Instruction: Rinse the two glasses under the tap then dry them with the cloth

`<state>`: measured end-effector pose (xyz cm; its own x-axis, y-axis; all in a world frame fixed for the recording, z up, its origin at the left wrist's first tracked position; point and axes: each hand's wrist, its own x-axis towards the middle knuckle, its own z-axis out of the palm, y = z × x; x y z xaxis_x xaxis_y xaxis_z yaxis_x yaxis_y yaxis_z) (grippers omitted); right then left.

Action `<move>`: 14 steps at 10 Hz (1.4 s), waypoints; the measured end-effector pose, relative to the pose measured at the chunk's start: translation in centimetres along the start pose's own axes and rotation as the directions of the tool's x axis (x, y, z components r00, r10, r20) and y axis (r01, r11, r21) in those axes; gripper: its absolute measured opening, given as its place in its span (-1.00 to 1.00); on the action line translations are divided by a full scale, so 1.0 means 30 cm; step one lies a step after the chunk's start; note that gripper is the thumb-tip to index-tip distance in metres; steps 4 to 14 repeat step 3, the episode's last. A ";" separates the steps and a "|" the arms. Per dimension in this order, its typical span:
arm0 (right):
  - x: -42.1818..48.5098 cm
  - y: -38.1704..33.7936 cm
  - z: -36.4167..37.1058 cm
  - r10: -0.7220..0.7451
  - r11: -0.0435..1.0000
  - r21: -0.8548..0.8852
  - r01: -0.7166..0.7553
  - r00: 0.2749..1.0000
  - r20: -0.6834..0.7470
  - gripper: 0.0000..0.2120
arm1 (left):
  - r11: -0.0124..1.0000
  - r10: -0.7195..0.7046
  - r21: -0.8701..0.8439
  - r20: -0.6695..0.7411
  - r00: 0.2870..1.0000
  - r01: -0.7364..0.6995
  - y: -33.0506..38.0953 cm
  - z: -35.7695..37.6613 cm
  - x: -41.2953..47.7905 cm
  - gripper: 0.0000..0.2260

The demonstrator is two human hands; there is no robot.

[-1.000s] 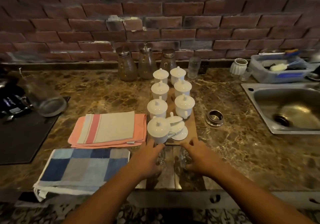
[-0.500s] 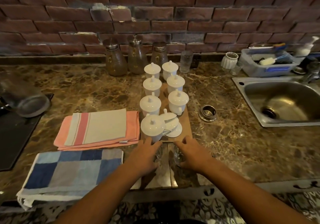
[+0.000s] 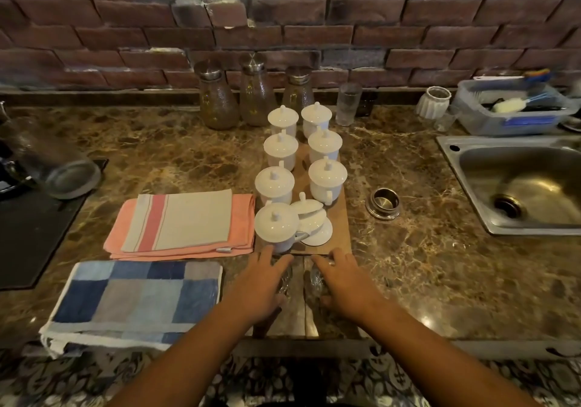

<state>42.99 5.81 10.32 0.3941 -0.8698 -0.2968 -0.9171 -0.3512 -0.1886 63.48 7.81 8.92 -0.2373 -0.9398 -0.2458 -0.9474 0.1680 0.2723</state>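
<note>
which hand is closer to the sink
Right. The right hand is left of the sink and nearer the viewer; the left hand lies further left.

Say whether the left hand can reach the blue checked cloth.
Probably yes: the blue checked cloth lies flat just beside the left hand, nothing between, though that hand holds a glass.

No legible text anywhere, blue label (image 3: 522, 121) on plastic tub (image 3: 476, 125) blurred beyond reading

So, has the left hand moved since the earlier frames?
No. The left hand stays just in front of the nearest lidded cup, round its glass; only the camera shifted.
</note>
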 end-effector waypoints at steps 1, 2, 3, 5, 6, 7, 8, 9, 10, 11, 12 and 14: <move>-0.023 0.017 0.008 -0.024 0.993 0.115 0.028 0.999 -0.035 -0.10 | 0.990 -0.030 -0.137 -0.069 0.997 0.020 -0.002 0.007 -0.045 -0.17; -0.062 0.060 0.009 0.008 0.977 0.213 0.002 0.999 -0.047 -0.04 | 0.958 -0.104 -0.277 -0.114 0.988 0.069 -0.024 0.021 -0.111 -0.16; -0.144 0.083 0.007 0.125 0.942 0.317 -0.107 0.991 -0.037 0.01 | 0.918 -0.186 -0.373 -0.110 0.976 0.133 -0.056 0.027 -0.216 -0.24; -0.144 0.083 0.007 0.125 0.942 0.317 -0.107 0.991 -0.037 0.01 | 0.918 -0.186 -0.373 -0.110 0.976 0.133 -0.056 0.027 -0.216 -0.24; -0.144 0.083 0.007 0.125 0.942 0.317 -0.107 0.991 -0.037 0.01 | 0.918 -0.186 -0.373 -0.110 0.976 0.133 -0.056 0.027 -0.216 -0.24; -0.144 0.083 0.007 0.125 0.942 0.317 -0.107 0.991 -0.037 0.01 | 0.918 -0.186 -0.373 -0.110 0.976 0.133 -0.056 0.027 -0.216 -0.24; -0.144 0.083 0.007 0.125 0.942 0.317 -0.107 0.991 -0.037 0.01 | 0.918 -0.186 -0.373 -0.110 0.976 0.133 -0.056 0.027 -0.216 -0.24; -0.144 0.083 0.007 0.125 0.942 0.317 -0.107 0.991 -0.037 0.01 | 0.918 -0.186 -0.373 -0.110 0.976 0.133 -0.056 0.027 -0.216 -0.24; -0.144 0.083 0.007 0.125 0.942 0.317 -0.107 0.991 -0.037 0.01 | 0.918 -0.186 -0.373 -0.110 0.976 0.133 -0.056 0.027 -0.216 -0.24; -0.144 0.083 0.007 0.125 0.942 0.317 -0.107 0.991 -0.037 0.01 | 0.918 -0.186 -0.373 -0.110 0.976 0.133 -0.056 0.027 -0.216 -0.24; -0.144 0.083 0.007 0.125 0.942 0.317 -0.107 0.991 -0.037 0.01 | 0.918 -0.186 -0.373 -0.110 0.976 0.133 -0.056 0.027 -0.216 -0.24; -0.144 0.083 0.007 0.125 0.942 0.317 -0.107 0.991 -0.037 0.01 | 0.918 -0.186 -0.373 -0.110 0.976 0.133 -0.056 0.027 -0.216 -0.24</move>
